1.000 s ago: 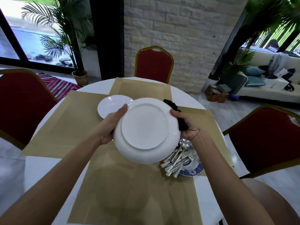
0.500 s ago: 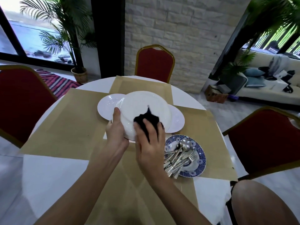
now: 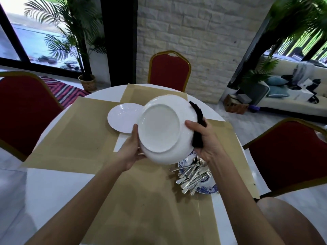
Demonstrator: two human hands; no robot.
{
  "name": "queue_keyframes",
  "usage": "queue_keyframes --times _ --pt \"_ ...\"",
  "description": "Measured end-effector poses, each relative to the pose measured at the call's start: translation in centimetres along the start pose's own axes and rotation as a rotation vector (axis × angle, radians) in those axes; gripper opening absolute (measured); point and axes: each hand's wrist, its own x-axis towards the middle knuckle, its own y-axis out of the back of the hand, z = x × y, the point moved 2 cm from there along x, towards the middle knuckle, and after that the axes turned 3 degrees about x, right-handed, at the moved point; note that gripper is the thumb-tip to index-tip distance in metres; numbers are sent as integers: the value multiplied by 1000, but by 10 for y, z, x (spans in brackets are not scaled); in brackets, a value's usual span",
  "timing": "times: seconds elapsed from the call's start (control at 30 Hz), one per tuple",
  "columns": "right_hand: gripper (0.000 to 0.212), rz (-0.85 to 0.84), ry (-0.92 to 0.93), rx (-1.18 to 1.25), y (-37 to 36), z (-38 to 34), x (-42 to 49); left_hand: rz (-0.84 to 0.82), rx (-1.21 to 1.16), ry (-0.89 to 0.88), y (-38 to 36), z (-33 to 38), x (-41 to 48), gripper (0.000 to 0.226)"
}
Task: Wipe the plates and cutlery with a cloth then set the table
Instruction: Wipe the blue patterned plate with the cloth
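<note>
Over the round bench point(image 3: 53, 183), left hand point(image 3: 131, 149) and right hand point(image 3: 203, 137), with black cloth point(image 3: 199, 128), clamp an upturned plate point(image 3: 164, 128); wiping step, underside likely next.

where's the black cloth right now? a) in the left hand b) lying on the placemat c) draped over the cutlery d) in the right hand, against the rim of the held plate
d: the black cloth is pinched in the right hand against the edge of the white plate, whose underside faces the camera.
</note>
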Motion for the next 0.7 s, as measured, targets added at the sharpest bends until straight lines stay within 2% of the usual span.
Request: queue_keyframes --times 0.07,0.17,0.23,0.3,0.33,0.4,0.5,0.63,0.7 --pt "63 -60 114 -325 -9 -12 -6 -40 132 207 6 1 0 75" --pt "61 -274 211 -830 -27 -11 -21 -283 -192 377 12 10 0 95" --pt "60 -473 223 -1080 -34 5 -32 -327 -305 396 17 11 -6 82" --pt "60 -655 279 -1352 -35 22 -41 -271 -309 428 21 -1 -11 57" --pt "61 -735 288 -1432 -33 28 -43 -232 -303 426 22 -8 -14 48" --pt "59 -864 194 -1441 -24 36 -46 -146 -232 333 27 -19 -16 41" --pt "48 -938 53 -1512 -1 38 -42 -51 -143 146 30 -23 -19 44" --pt "37 -916 117 -1746 30 26 -15 -40 -126 43 29 -21 -24 45" --pt "37 -850 221 -1936 32 22 3 -61 -107 37 24 -22 -25 44"
